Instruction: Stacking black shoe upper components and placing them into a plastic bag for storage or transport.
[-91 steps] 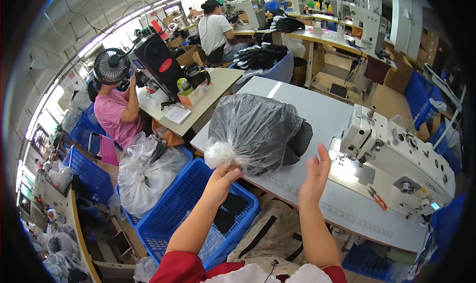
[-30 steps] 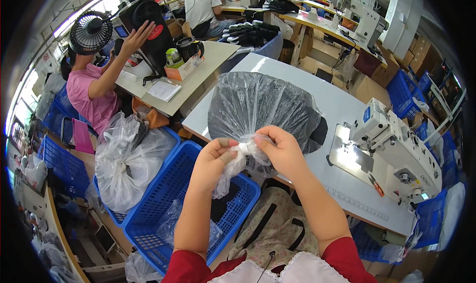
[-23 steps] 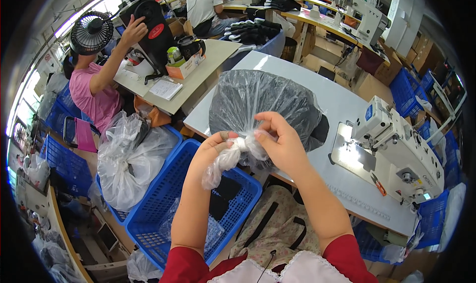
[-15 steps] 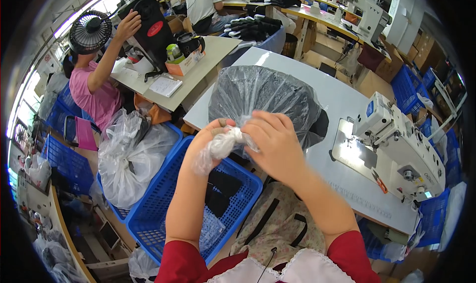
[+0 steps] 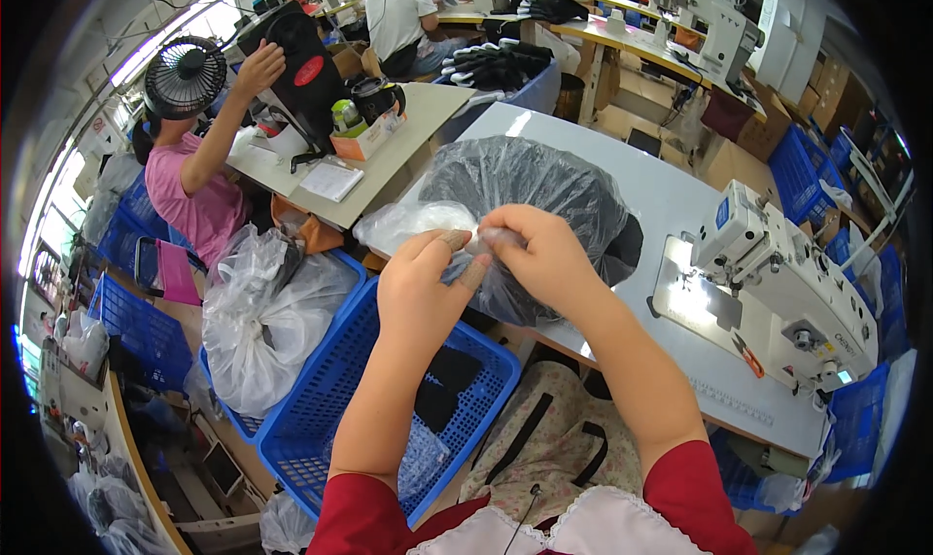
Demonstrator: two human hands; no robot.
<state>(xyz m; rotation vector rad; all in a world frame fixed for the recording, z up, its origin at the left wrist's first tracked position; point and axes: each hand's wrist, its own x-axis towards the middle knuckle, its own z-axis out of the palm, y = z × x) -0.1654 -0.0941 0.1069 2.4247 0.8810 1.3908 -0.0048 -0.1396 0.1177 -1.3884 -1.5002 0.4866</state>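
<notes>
Fingertips of both hands meet at frame centre, pinching the gathered neck of a clear plastic bag stuffed with dark items. Left hand has thumb and forefinger closed on the twisted plastic; right hand curls over it from the right, fingers clenched on the same neck. Bag sits on the grey work table, upper centre, at its near edge. Blue basket lies below the hands, lower left, with dark cloth inside. White sewing machine stands on the table at right. Person in pink top sits at upper left.
</notes>
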